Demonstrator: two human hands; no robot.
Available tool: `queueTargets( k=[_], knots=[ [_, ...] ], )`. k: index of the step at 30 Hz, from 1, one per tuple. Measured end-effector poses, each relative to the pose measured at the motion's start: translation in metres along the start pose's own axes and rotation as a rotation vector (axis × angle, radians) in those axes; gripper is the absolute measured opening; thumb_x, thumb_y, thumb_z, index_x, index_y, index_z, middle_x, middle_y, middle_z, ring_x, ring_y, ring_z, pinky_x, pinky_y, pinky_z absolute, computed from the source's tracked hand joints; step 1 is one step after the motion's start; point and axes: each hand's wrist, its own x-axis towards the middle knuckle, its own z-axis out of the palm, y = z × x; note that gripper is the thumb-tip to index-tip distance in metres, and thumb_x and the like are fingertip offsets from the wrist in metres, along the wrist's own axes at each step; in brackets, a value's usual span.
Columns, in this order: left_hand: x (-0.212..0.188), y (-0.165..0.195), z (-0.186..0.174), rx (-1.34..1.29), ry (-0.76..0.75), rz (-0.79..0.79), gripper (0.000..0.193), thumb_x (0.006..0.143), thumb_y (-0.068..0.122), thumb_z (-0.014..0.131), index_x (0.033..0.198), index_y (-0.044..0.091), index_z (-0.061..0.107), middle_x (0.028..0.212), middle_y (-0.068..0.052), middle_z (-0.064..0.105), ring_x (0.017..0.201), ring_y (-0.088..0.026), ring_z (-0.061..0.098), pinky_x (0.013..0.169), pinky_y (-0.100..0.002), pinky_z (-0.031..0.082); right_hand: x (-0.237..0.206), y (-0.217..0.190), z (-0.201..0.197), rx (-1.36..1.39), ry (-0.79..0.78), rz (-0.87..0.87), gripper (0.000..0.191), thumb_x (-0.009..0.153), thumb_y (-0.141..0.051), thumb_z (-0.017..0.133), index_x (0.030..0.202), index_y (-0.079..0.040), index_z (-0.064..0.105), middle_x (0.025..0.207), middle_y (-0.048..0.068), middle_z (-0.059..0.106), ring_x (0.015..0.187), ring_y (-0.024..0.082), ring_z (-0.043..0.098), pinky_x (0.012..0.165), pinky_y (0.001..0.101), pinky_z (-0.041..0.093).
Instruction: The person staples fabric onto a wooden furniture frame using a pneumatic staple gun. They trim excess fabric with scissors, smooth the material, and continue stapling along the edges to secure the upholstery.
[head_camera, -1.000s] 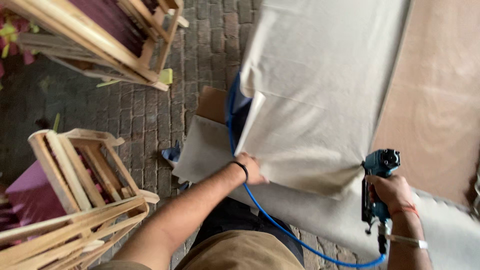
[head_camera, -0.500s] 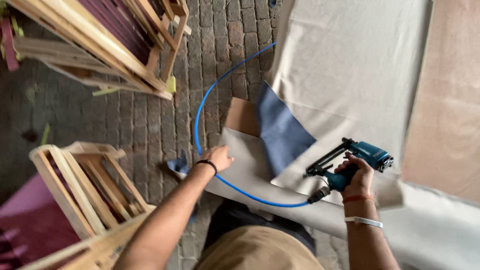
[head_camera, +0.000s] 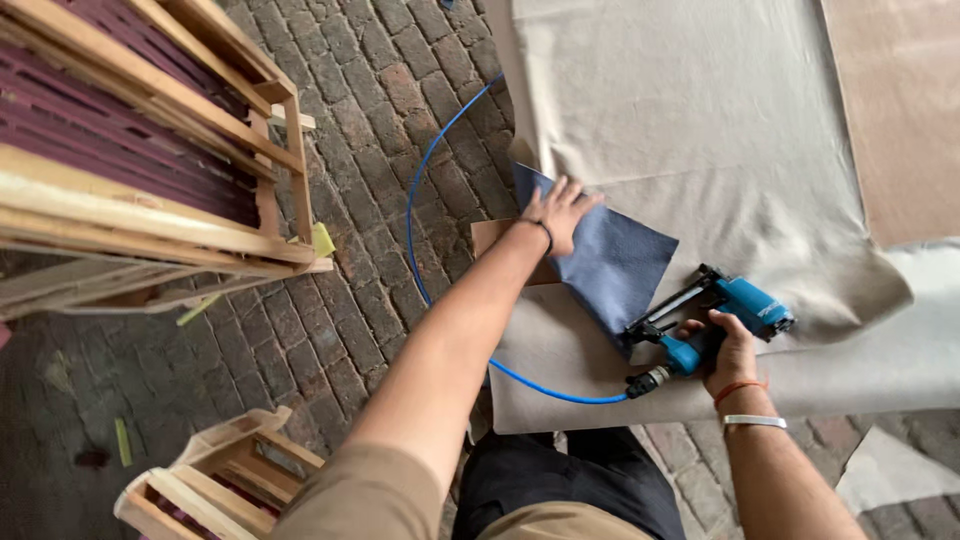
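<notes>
Head view: left hand (head_camera: 560, 212) spread flat, pressing blue cloth (head_camera: 615, 262). Right hand (head_camera: 725, 350) wrapped tight round blue staple gun (head_camera: 715, 318), nose just beside the cloth edge.

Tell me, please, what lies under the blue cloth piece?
The blue cloth piece lies on the beige fabric and partly over a brown board corner. The left hand presses its upper edge. What is beneath the beige fabric cannot be seen.
</notes>
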Motion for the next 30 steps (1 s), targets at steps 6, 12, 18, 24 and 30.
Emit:
queueTargets(
  k=[6, 12, 18, 24, 30],
  knots=[
    [0.023, -0.020, 0.002, 0.142, -0.101, 0.060, 0.045, 0.081, 0.014, 0.066, 0.125, 0.021, 0.068, 0.126, -0.013, 0.071, 0.123, -0.032, 0.064, 0.111, -0.050, 0.041, -0.010, -0.003, 0.000, -0.080, 0.072, -0.014, 0.027, 0.089, -0.030, 0.064, 0.108, -0.014, 0.055, 0.086, 0.010, 0.068, 0.078, 0.027, 0.067, 0.078, 0.0459, 0.058],
    [-0.088, -0.091, 0.087, 0.086, 0.167, 0.155, 0.017, 0.073, 0.020, 0.074, 0.089, 0.024, 0.080, 0.092, -0.008, 0.076, 0.093, -0.031, 0.071, 0.088, -0.047, 0.055, 0.018, 0.003, -0.010, -0.026, 0.024, -0.019, 0.026, 0.090, -0.029, 0.066, 0.106, -0.012, 0.055, 0.085, 0.012, 0.069, 0.074, 0.029, 0.067, 0.078, 0.0466, 0.059],
    [-0.141, -0.101, 0.141, -0.091, 0.166, -0.201, 0.011, 0.080, 0.017, 0.070, 0.082, 0.023, 0.079, 0.099, -0.005, 0.074, 0.094, -0.029, 0.071, 0.083, -0.046, 0.057, 0.019, 0.001, -0.013, 0.037, -0.020, -0.034, 0.021, 0.091, -0.027, 0.067, 0.102, -0.011, 0.060, 0.086, 0.010, 0.066, 0.077, 0.027, 0.066, 0.078, 0.0470, 0.059],
    [-0.158, -0.111, 0.159, -0.473, 0.173, -0.567, 0.022, 0.077, 0.015, 0.067, 0.090, 0.025, 0.081, 0.099, -0.003, 0.076, 0.101, -0.029, 0.072, 0.090, -0.045, 0.057, 0.008, 0.003, -0.003, -0.080, 0.064, -0.068, 0.021, 0.088, -0.028, 0.064, 0.102, -0.011, 0.062, 0.088, 0.007, 0.068, 0.082, 0.026, 0.067, 0.083, 0.0465, 0.058],
    [-0.173, -0.150, 0.170, -0.138, -0.290, -0.257, 0.037, 0.081, 0.030, 0.067, 0.117, 0.029, 0.074, 0.130, -0.012, 0.065, 0.126, -0.038, 0.057, 0.105, -0.053, 0.047, 0.015, 0.006, 0.011, 0.016, 0.162, -0.102, 0.017, 0.096, -0.025, 0.067, 0.102, -0.011, 0.059, 0.089, 0.004, 0.068, 0.087, 0.022, 0.070, 0.088, 0.0437, 0.061]
  ],
)
